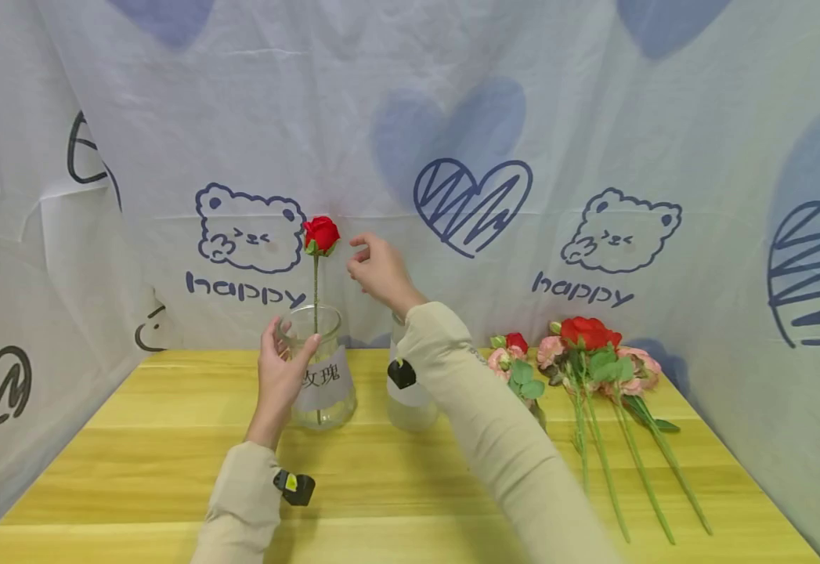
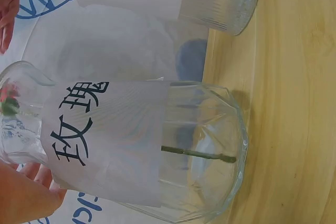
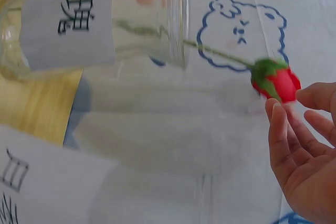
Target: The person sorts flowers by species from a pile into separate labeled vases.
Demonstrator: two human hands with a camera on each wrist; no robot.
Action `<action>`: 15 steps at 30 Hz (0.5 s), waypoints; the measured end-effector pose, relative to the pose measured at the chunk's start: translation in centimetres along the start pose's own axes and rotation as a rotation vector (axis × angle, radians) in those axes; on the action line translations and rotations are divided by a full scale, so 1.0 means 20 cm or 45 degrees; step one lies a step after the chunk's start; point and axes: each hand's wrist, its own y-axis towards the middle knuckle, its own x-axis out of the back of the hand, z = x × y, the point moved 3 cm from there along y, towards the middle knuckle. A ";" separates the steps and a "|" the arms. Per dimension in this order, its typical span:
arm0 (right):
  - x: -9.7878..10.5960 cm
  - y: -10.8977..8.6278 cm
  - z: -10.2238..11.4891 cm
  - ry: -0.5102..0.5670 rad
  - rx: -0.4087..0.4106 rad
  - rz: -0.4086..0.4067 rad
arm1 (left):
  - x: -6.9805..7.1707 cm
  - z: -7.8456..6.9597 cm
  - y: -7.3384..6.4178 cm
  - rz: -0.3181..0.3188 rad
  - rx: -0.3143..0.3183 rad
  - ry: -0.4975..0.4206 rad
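A single red rose (image 1: 321,235) stands upright in a clear glass vase (image 1: 341,409) with a white label bearing dark characters. My left hand (image 1: 285,374) grips this vase just below its rim, thumb on the near side and fingers behind. In the left wrist view the rose's stem (image 2: 199,153) reaches down close to the vase bottom. To the right of the bloom my right hand (image 1: 381,270) is raised, fingers loosely bent and holding nothing. The right wrist view has its fingertips close beside the red petals (image 3: 286,84).
A second labelled glass vase (image 1: 413,415) stands right of the first, partly behind my right sleeve (image 1: 508,439). Farther right on the wooden table (image 1: 381,501) lie several flowers, among them a large red bloom (image 1: 589,333) and pink ones (image 1: 638,372). A printed cloth (image 1: 353,141) hangs behind.
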 end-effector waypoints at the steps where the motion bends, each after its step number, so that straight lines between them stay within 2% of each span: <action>1: 0.02 0.00 -0.01 0.002 -0.005 0.002 | 0.00 0.00 0.00 0.005 0.000 0.000; 7: 0.18 0.00 -0.08 0.001 -0.021 -0.014 | -0.01 -0.02 0.00 0.025 -0.002 -0.007; 15: 0.38 -0.08 -0.26 -0.009 -0.047 -0.050 | -0.01 -0.01 0.00 0.001 0.015 -0.020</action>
